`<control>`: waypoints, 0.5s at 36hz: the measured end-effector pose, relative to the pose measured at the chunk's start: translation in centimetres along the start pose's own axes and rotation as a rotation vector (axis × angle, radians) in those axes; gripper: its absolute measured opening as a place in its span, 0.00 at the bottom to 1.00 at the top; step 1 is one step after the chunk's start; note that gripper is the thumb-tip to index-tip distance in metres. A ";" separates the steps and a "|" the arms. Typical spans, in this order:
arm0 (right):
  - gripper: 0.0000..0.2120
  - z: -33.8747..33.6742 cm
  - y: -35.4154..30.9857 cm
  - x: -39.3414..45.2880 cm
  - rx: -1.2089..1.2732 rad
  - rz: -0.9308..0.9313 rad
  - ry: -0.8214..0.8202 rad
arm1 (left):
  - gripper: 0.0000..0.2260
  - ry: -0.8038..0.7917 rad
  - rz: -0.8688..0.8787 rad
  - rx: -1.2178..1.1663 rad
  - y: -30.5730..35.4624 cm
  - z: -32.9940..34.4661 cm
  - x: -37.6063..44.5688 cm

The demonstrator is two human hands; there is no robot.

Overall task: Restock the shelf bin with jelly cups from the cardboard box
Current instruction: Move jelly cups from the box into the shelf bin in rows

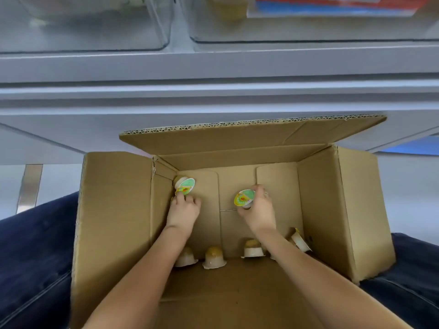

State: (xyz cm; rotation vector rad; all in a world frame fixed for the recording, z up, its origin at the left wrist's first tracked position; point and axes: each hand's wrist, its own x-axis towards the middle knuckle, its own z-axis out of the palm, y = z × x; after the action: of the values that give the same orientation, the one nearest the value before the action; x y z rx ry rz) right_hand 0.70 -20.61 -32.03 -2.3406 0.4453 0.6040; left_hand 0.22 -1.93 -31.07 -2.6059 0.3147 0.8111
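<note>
We count six jelly cups in the cardboard box (114, 210). Our left hand (183, 211) pinches one cup (184, 185) in the far left corner of the box floor; our right hand (259, 207) grasps another (243, 198) near the floor's middle. Four cups stand upside down along the near edge (214, 257), between and beside our forearms. The far right of the floor lies bare. Lid print is unreadable. Two clear shelf bins (308, 29) sit above, beyond the upright far flap.
</note>
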 end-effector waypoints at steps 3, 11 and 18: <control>0.27 -1.4 0.2 -0.9 0.029 -0.060 0.007 | 0.25 -0.114 -0.054 -0.256 0.0 -1.6 -0.7; 0.26 -9.9 -2.6 -3.3 -0.020 -0.286 0.016 | 0.11 -0.318 -0.488 -2.011 -0.2 -10.9 -2.5; 0.31 -19.9 -7.2 -8.4 -0.120 -0.539 -0.061 | 0.01 -0.527 -0.111 -2.225 -2.0 -21.1 -6.7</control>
State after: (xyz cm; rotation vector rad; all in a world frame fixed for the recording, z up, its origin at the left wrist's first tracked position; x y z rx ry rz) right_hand 2.95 -27.72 -10.51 -2.4018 -0.2569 0.4446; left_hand 5.87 -8.50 -10.60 -3.3385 -1.9404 2.6953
